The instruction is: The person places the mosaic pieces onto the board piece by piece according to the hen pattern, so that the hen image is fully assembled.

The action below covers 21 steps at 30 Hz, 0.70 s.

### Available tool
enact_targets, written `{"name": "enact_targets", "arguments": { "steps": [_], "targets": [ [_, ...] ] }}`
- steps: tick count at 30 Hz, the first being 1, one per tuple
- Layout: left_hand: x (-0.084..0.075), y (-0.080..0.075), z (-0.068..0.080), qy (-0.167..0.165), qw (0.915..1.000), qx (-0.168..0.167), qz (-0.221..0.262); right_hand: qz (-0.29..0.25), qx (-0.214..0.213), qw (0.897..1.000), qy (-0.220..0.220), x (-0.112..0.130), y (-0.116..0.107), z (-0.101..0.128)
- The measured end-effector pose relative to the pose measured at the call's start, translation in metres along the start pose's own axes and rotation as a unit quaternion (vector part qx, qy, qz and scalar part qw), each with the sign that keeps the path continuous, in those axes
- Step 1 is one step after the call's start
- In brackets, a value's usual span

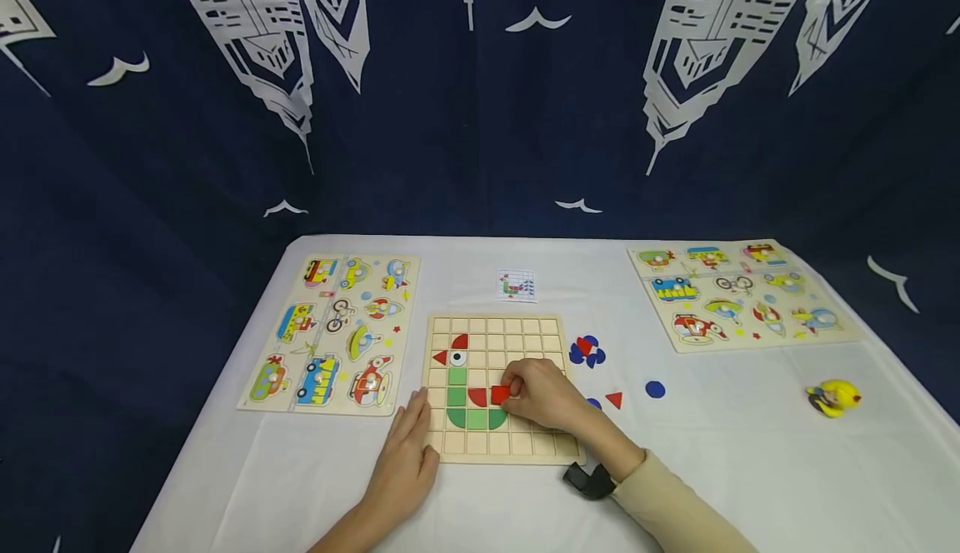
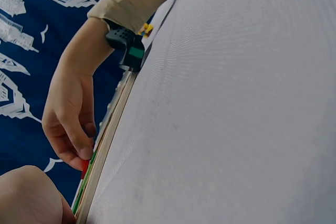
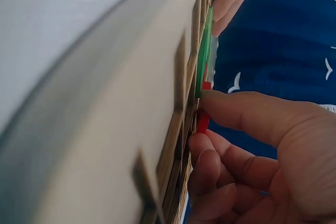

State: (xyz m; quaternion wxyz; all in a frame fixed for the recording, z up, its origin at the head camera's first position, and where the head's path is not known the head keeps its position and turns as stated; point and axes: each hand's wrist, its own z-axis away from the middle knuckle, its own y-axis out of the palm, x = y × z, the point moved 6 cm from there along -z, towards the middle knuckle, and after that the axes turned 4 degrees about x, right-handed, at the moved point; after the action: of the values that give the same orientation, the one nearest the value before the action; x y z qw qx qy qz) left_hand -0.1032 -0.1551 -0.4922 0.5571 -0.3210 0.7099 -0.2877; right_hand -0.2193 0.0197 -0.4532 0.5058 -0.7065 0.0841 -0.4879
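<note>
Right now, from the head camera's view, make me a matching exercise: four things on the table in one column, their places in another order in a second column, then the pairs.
Things:
1. grid board
2. yellow toy
3. pattern card
4. red square piece

Places:
A. far right of the table, alone
B. pinched by the right hand over the board
C. middle of the table, its left edge touched by the left hand
D. just beyond the board's far edge

Pairs: 1-C, 2-A, 3-D, 4-B
</note>
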Motion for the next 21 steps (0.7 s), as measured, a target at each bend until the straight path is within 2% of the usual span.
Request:
{"name": "enact_targets", "arguments": {
  "steps": [14,18,21],
  "targets": [
    [-0.001,0.0,-0.001,-0.001,1.0,0.006,0.005,-0.02,0.003,1.0,-0.014,-0.002,-0.001,0.002],
    [-0.001,0.0,-0.001,0.001,1.0,0.003,0.004,-0.036,-0.008,0.999,-0.013,-0.01,-0.014,0.006],
    [-0.001,0.0,0.0,0.002,1.0,0.001,0.006,-0.025,-0.045,0.999,0.012,-0.025,-0.036,0.009]
  ]
}}
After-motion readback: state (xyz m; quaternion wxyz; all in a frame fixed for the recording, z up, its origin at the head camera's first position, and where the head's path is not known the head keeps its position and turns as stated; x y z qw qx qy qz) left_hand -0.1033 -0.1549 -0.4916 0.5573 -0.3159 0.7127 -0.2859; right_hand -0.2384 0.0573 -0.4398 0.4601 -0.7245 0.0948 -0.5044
